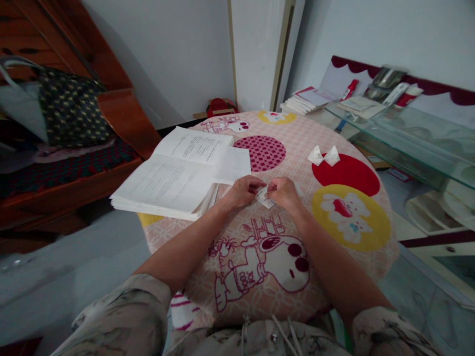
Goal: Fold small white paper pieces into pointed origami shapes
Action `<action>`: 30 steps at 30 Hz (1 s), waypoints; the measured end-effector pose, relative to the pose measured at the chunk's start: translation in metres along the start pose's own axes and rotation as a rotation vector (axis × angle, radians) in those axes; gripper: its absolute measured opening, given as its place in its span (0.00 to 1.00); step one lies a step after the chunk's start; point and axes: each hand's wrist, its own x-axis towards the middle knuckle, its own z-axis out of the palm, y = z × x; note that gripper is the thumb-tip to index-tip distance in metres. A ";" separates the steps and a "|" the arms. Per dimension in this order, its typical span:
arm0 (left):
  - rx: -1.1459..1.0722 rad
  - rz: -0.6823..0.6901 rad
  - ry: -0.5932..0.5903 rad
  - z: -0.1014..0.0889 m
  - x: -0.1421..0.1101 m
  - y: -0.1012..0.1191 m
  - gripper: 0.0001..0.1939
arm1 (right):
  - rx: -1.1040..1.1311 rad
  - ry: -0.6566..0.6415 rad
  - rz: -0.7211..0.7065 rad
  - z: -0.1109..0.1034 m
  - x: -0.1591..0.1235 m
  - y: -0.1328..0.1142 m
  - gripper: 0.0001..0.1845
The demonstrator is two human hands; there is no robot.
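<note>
A small piece of folded white paper [265, 200] lies near the middle of the round table, partly covered by my fingers. My left hand [244, 191] is at its left side, fingers bent in and touching its edge. From the right, my right hand [282, 192] pinches the paper between thumb and forefinger. Just left of my hands a thick open book [163, 183] lies flat, with a loose white sheet [237, 163] sticking out beside it. Two small folded paper shapes [324, 156] stand upright farther back on the right.
A patterned cloth [256, 291] with cartoon figures covers the round table. At the right stands a glass shelf [415, 143] holding a metal container and a red cup. A stack of papers [306, 99] sits behind. To the left is a wooden bench [122, 118] with a dark patterned bag [72, 106].
</note>
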 end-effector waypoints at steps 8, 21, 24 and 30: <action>0.122 -0.030 0.047 0.000 0.001 0.005 0.20 | -0.029 -0.029 0.006 -0.003 -0.001 -0.004 0.04; 0.247 -0.052 0.051 0.008 -0.003 0.015 0.23 | -0.142 -0.007 -0.005 -0.004 0.002 -0.001 0.07; 0.241 -0.029 0.060 0.008 -0.004 0.013 0.25 | -0.114 -0.019 0.033 -0.012 0.001 0.005 0.08; 0.297 -0.044 0.069 0.010 -0.004 0.017 0.20 | 0.092 -0.026 0.057 -0.023 -0.004 0.021 0.07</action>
